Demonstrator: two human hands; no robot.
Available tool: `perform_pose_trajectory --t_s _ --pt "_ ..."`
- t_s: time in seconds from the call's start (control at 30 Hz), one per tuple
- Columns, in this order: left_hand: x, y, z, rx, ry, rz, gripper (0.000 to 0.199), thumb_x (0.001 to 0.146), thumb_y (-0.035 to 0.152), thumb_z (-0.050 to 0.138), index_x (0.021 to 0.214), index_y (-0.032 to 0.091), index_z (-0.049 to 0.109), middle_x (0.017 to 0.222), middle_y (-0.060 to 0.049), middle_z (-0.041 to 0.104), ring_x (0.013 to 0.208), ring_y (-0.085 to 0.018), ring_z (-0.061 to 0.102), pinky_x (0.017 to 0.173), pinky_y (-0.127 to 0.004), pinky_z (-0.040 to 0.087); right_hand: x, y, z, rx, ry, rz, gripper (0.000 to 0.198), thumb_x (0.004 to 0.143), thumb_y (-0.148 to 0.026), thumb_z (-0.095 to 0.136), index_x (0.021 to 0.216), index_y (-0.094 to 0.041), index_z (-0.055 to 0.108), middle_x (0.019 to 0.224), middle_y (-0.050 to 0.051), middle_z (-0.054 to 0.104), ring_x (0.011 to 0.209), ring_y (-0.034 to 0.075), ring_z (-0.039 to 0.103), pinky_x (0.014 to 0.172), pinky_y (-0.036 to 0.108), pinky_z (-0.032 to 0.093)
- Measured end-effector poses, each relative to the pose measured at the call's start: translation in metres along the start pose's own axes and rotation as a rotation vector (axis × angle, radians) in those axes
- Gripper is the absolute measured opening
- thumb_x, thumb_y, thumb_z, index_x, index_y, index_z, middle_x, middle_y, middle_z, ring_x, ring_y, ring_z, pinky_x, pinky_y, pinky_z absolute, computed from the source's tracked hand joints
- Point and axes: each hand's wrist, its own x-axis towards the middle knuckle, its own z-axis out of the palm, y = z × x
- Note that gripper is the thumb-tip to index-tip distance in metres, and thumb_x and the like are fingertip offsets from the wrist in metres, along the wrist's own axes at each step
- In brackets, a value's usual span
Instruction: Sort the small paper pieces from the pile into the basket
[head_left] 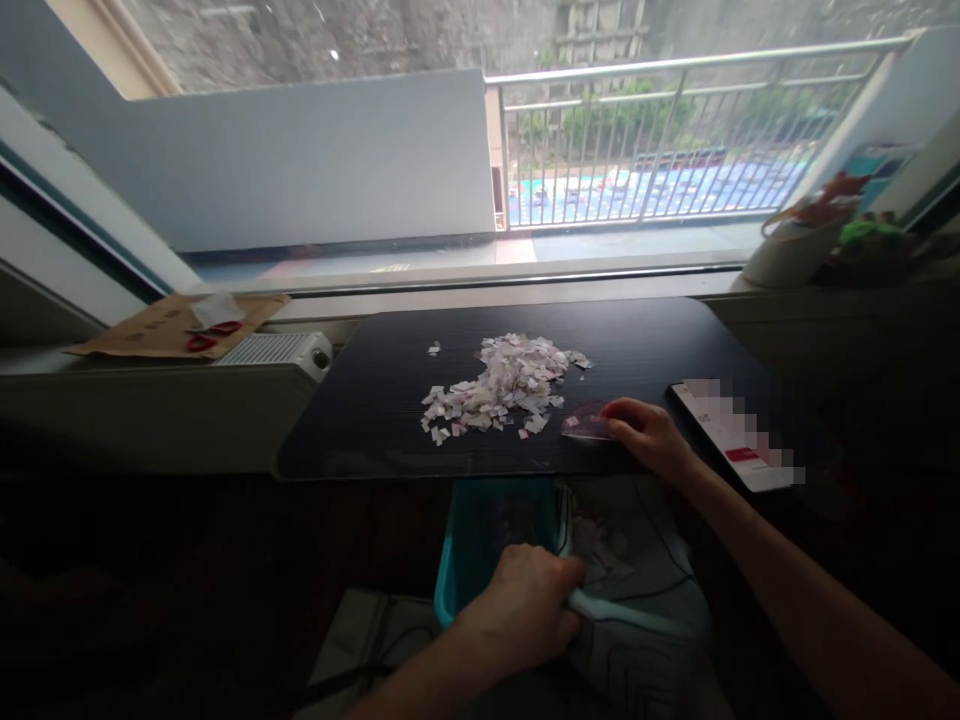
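A loose pile of small paper scraps [517, 375] lies on the dark tabletop [360, 400]. At its right edge, my right hand [652, 435] pinches a clear, pinkish, half-round plastic protractor [586, 422], flat side towards me and resting on the table. Below the table's front edge, my left hand [529, 600] is closed around the rim and strap of a pale striped bag [637, 640]. The bag's mouth is open, with more paper scraps [600, 545] showing inside. Part of the left hand's fingers is hidden behind its back.
Under the table, a teal plastic bin [448, 570] stands beside the bag. A phone [731, 435] lies at the table's right. Red-handled scissors [214, 335] rest on a brown envelope [150, 325] at the left sill, near a white radiator [277, 352]. A window and railing lie beyond.
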Motion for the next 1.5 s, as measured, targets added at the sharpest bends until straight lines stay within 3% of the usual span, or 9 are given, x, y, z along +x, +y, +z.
perform_pose_trajectory --t_s 0.17,0.43,0.67,0.9,1.23,1.37,1.5 --pt "0.004 0.003 0.000 0.005 -0.055 0.004 0.017 0.068 0.026 0.049 0.083 0.023 0.056 0.075 -0.003 0.065 0.074 -0.023 0.062 0.063 -0.030 0.044 0.000 0.002 0.002 0.025 0.014 0.001 0.014 0.072 -0.024 0.052 0.076 -0.018 0.063 0.068 0.000 0.064 0.061 0.013 0.055 0.057 0.022 0.041" --pt "-0.001 0.020 0.015 -0.029 0.019 -0.185 0.024 0.069 0.023 0.048 0.091 0.025 0.056 0.082 -0.003 0.065 0.081 -0.024 0.061 0.069 -0.032 0.044 0.002 0.005 -0.002 0.057 -0.024 -0.064 0.015 0.072 -0.022 0.051 0.076 -0.017 0.064 0.069 0.001 0.064 0.061 0.013 0.056 0.058 0.022 0.041" --pt "-0.014 0.029 0.026 0.035 -0.033 -0.294 0.030 0.070 0.023 0.049 0.100 0.022 0.054 0.093 -0.005 0.063 0.086 -0.021 0.059 0.073 -0.030 0.044 0.002 0.007 0.001 0.071 0.025 -0.067 0.017 0.073 -0.026 0.052 0.077 -0.018 0.066 0.069 0.001 0.065 0.061 0.013 0.055 0.058 0.023 0.041" --pt "-0.003 0.026 0.023 0.102 -0.048 -0.248 0.023 0.070 0.027 0.052 0.091 0.020 0.059 0.088 -0.006 0.066 0.083 -0.022 0.062 0.072 -0.030 0.045 0.003 0.007 0.004 0.084 0.049 -0.044 0.018 0.072 -0.029 0.052 0.075 -0.017 0.066 0.065 0.000 0.064 0.059 0.013 0.055 0.058 0.024 0.041" --pt "-0.022 0.018 0.021 0.061 0.181 -0.301 0.019 0.072 0.037 0.053 0.084 0.023 0.057 0.084 -0.002 0.064 0.080 -0.021 0.061 0.070 -0.029 0.043 0.005 0.011 0.005 0.207 0.082 0.001 0.019 0.075 -0.033 0.049 0.080 -0.018 0.060 0.068 0.001 0.065 0.056 0.013 0.058 0.057 0.025 0.046" --pt "-0.026 0.022 0.012 -0.011 0.178 -0.277 0.021 0.073 0.043 0.053 0.080 0.023 0.057 0.080 0.000 0.065 0.076 -0.019 0.061 0.066 -0.026 0.041 0.005 0.009 0.006 0.331 0.077 0.049 0.019 0.075 -0.036 0.052 0.082 -0.019 0.055 0.068 0.001 0.065 0.052 0.012 0.056 0.054 0.026 0.047" --pt "-0.026 0.026 0.001 -0.058 0.158 -0.266 0.024 0.073 0.046 0.052 0.078 0.024 0.058 0.078 0.000 0.066 0.076 -0.020 0.062 0.063 -0.025 0.040 0.006 0.013 0.008 0.316 0.103 0.055 0.025 0.073 -0.041 0.056 0.086 -0.019 0.057 0.072 0.003 0.064 0.062 0.016 0.060 0.051 0.026 0.047"
